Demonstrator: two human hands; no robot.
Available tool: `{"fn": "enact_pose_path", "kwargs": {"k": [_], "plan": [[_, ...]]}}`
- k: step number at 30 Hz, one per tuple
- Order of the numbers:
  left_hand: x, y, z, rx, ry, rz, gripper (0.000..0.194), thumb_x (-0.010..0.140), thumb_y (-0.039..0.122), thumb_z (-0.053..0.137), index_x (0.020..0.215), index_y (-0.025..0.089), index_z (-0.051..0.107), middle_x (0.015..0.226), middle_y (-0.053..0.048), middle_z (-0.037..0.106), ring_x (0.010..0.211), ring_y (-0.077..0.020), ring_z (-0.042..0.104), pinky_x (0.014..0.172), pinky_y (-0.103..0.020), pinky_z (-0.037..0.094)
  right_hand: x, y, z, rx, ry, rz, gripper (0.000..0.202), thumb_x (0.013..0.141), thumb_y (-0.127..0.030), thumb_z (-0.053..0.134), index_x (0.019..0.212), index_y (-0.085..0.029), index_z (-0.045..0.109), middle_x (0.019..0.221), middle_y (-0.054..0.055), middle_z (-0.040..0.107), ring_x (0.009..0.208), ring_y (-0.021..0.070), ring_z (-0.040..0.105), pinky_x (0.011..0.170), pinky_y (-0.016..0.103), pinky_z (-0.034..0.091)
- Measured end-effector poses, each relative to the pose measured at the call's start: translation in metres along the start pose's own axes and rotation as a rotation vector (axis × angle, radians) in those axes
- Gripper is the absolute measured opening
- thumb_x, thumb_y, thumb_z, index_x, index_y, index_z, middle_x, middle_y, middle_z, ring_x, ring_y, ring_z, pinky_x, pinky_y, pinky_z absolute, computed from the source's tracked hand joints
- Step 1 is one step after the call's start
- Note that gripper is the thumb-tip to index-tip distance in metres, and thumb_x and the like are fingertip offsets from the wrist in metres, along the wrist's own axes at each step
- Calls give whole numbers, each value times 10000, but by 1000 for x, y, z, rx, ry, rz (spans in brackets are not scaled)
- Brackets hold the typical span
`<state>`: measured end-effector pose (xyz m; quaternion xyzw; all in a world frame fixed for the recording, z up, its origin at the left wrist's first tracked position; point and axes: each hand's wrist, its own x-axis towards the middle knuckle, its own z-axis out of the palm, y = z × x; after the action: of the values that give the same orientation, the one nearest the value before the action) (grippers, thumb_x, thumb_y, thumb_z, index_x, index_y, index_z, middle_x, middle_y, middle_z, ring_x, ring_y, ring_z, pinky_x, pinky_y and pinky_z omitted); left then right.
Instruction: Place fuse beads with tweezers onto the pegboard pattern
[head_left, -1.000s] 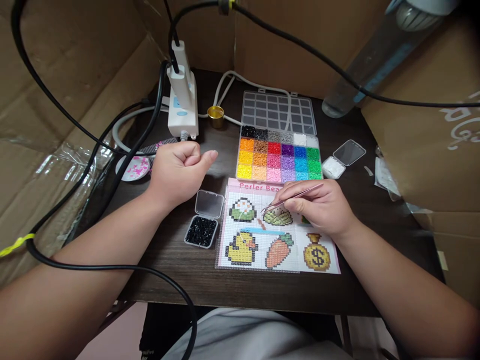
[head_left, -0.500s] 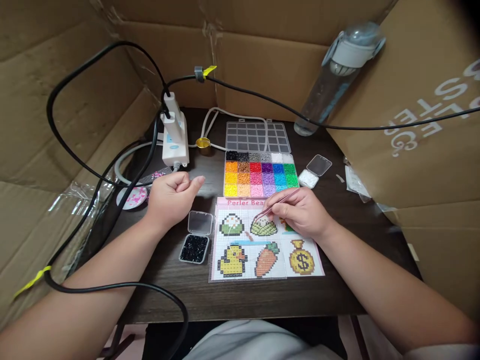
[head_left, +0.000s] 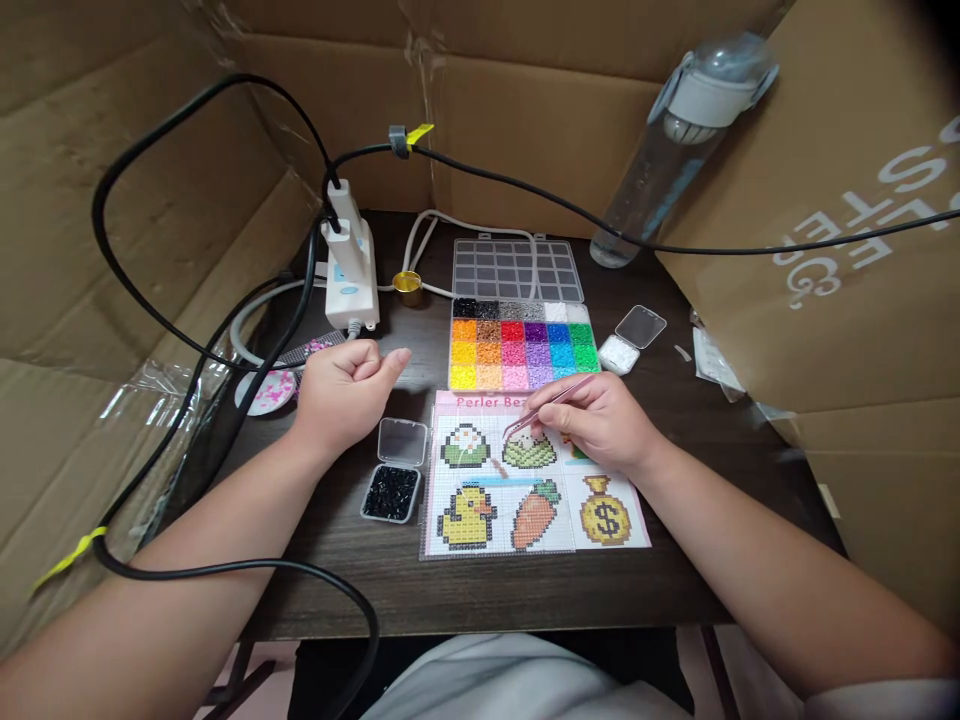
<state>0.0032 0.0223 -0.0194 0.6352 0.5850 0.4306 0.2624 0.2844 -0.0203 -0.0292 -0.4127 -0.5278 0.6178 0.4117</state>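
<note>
Pinched in my right hand are pink tweezers, their tips over the upper middle picture of the Perler bead pattern sheet. Whether a bead is between the tips is too small to tell. My left hand is a loose fist with the thumb sticking out, nothing seen in it, left of the sheet. Behind the sheet stands the open bead box with many coloured compartments. A small open case of black beads lies left of the sheet; one with white beads is right of the box.
A power strip with black cables stands at the back left, near a small gold cup. One black cable crosses above the table. A water bottle leans against the cardboard wall at the back right.
The view has shifted very slightly. My right hand and the tweezers have moved a little to the left against the sheet; my left hand keeps its fist.
</note>
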Motion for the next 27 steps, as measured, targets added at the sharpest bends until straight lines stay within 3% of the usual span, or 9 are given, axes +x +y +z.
{"fn": "enact_pose_path", "kwargs": {"k": [3,6,11,15,19,23,27], "plan": [[0,0,0,2,4,-5,531,769,309,672,563,213,192,492,69,219,421,-82,275,409,-242,217,0,2,-1,1,16,21,192,765,-336,787,871,-175,787,679,44,738,588,143,683,480,225,517],[1,4,-2,25,-1,2,511,787,314,641,562,215,193,486,62,240,438,-90,287,426,-245,225,0,3,-2,49,55,-23,195,753,-337,798,871,-182,787,679,38,735,587,140,673,518,250,541],[3,9,-7,88,-7,78,487,792,310,592,536,210,191,485,59,233,477,-93,242,471,-245,238,5,-12,-4,106,265,-149,149,767,-347,780,820,-208,785,772,47,749,564,123,628,486,257,520],[5,10,-10,89,-22,89,472,805,329,556,534,211,188,491,59,222,482,-95,244,485,-240,249,14,-38,-1,-155,458,-268,141,804,-332,738,787,-203,790,898,73,765,621,133,637,581,297,554],[5,10,-11,76,-23,87,475,806,331,553,532,207,186,494,57,212,483,-97,236,488,-238,247,36,-53,16,-389,552,-351,118,789,-297,726,775,-197,786,872,81,777,818,218,712,780,392,586],[4,10,-12,64,-25,78,477,810,328,556,541,209,181,499,55,220,490,-101,242,492,-243,255,62,-39,35,-456,601,-457,126,822,-254,681,828,-183,784,901,93,778,873,221,716,850,408,571],[3,7,-12,66,-29,63,480,815,329,556,546,211,177,502,55,218,490,-105,244,490,-249,255,72,-14,42,-566,660,-528,126,842,-235,658,852,-207,780,851,76,762,833,217,690,818,411,568]]}}
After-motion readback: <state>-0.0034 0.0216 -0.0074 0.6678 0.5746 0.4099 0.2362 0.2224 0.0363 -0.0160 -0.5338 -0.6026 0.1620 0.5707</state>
